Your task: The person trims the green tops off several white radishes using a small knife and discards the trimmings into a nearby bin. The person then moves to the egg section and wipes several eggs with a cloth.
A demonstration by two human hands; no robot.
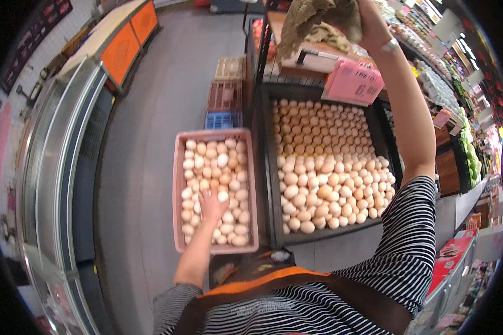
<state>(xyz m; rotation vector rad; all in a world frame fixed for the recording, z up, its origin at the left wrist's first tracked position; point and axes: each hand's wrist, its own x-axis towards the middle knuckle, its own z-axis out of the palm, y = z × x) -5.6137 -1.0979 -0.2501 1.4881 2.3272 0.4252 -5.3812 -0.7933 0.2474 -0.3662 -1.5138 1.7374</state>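
My left hand [213, 206] is down among the loose eggs [211, 161] in a pink plastic crate [177, 188]. Its fingers touch the top layer, with a pale egg beside the thumb; whether they grip one cannot be told. At the top of the view my right hand [369, 29] is raised and holds grey-brown moulded-pulp egg trays [318, 12], torn at the edge. My right arm passes over the right side of a black display bin [272, 201]. Brown eggs [322, 130] stand in neat rows in its far half; looser eggs [331, 192] are heaped in the near half.
A pink price sign [354, 81] stands at the bin's far edge. Stacked plastic crates, including a blue one [223, 120], are beyond the pink crate. A glass-and-metal display case [63, 167] and an orange-fronted counter [119, 58] line the left. Produce shelves [440, 92] run along the right.
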